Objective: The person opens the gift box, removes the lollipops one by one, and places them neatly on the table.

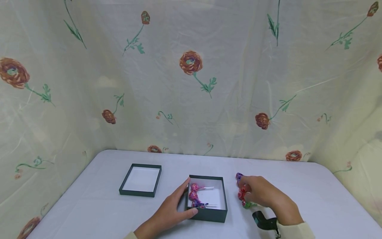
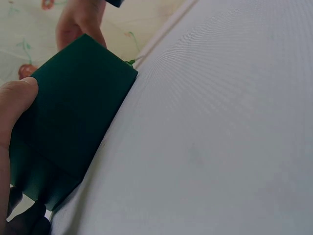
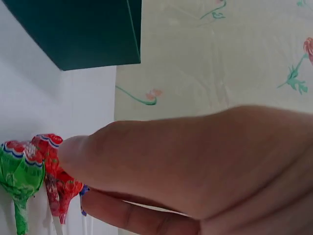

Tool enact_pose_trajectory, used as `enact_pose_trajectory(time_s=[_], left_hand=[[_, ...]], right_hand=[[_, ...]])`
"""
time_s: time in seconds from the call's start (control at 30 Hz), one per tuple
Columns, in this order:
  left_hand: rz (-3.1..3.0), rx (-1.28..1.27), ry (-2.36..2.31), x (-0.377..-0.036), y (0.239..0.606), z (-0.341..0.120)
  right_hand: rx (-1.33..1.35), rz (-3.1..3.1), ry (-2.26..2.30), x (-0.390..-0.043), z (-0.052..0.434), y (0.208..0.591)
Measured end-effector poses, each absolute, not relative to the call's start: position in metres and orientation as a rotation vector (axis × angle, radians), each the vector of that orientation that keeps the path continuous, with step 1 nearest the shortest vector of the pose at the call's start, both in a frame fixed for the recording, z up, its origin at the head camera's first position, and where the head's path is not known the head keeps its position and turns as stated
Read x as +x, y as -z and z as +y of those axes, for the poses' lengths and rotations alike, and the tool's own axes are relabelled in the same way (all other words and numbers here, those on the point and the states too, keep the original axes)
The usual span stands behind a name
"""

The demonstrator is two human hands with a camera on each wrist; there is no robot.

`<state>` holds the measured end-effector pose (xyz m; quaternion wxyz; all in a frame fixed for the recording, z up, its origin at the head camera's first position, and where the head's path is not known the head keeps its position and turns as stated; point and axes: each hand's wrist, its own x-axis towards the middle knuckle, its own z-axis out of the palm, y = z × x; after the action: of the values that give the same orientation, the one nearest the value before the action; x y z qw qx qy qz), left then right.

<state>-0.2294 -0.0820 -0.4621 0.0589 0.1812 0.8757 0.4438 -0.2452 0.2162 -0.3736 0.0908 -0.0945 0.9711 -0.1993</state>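
Filling dark green cardboard box (image 1: 209,214), steadied by left hand (image 1: 171,212) gripping its wall; right hand (image 1: 262,194) pinching red wrapped lollipops (image 1: 241,194) on white counter (image 1: 313,199), needing transfer into box.

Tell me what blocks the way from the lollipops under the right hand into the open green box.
Nothing visible does. The lollipops under the right hand lie just beside the box, bare table between; only its low wall must be cleared.

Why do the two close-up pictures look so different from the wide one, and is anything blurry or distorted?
Head view: soft, even light, faint shadows, table edge bowed by the wide lens. Left wrist view: the dark green box and thumb are close and soft, and the tabletop shows a fine rippled pattern. Right wrist view: the right hand fills the frame, blurred, while the lollipops look sharper.
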Motion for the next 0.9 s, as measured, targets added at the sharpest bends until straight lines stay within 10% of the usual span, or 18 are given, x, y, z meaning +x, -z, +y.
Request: enact_pose_trajectory(time_s=[0.9], left_hand=[[2.635, 0.524, -1.358, -0.23, 0.461, -0.082]], right_hand=[[-0.74, 2.823, 0.867, -0.236, 0.173, 0.35]])
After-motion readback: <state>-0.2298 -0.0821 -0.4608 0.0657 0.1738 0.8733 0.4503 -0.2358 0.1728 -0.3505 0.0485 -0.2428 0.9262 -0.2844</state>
